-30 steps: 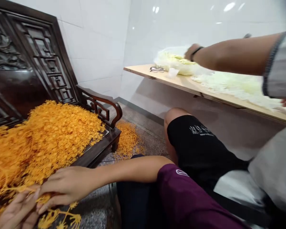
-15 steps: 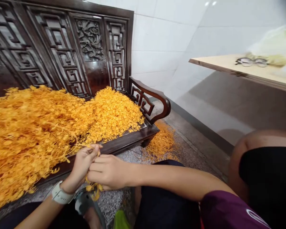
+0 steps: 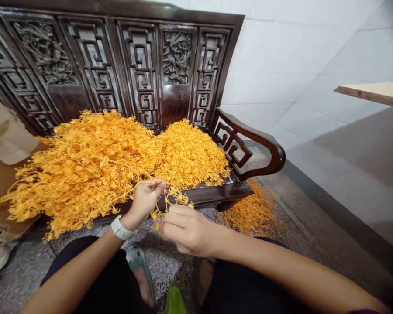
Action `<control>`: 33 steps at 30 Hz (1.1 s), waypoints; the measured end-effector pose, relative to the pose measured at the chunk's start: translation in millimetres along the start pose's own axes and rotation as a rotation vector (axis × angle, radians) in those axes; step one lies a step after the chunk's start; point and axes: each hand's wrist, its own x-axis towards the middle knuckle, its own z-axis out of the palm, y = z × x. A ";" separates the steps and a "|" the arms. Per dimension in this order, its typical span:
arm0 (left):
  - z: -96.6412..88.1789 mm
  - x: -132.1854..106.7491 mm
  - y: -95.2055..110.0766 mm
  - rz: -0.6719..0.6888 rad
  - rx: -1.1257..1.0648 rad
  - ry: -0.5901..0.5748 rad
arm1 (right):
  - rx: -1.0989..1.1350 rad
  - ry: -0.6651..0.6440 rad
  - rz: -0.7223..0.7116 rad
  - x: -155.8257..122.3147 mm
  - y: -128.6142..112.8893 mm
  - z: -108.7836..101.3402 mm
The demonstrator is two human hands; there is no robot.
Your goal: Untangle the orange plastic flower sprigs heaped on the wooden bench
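A big heap of orange plastic flower sprigs (image 3: pixel 94 161) covers the seat of a dark carved wooden bench (image 3: pixel 140 69). My left hand (image 3: pixel 146 200), with a white watch on its wrist, is closed on the stem of one orange sprig (image 3: pixel 170 200) just in front of the bench edge. My right hand (image 3: pixel 186 229) sits right below it, fingers curled and pinching the lower end of the same sprig. The sprig's small blossoms stick out between the two hands.
More orange sprigs (image 3: pixel 252 211) lie on the speckled floor under the bench's armrest (image 3: pixel 249 139). Brown cardboard (image 3: pixel 3 148) stands at the left. A light wooden tabletop edge (image 3: pixel 373 93) shows at the right, against white tiled wall. My knees and a green shoe are below.
The view swung left, away from another person at the table and onto the bench. My hands rose from the floor-side edge and now hold a single sprig between them.
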 end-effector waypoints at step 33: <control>-49.1 65.2 -11.2 -0.305 -0.385 0.146 | 1.407 0.383 1.257 -18.0 114.2 -10.4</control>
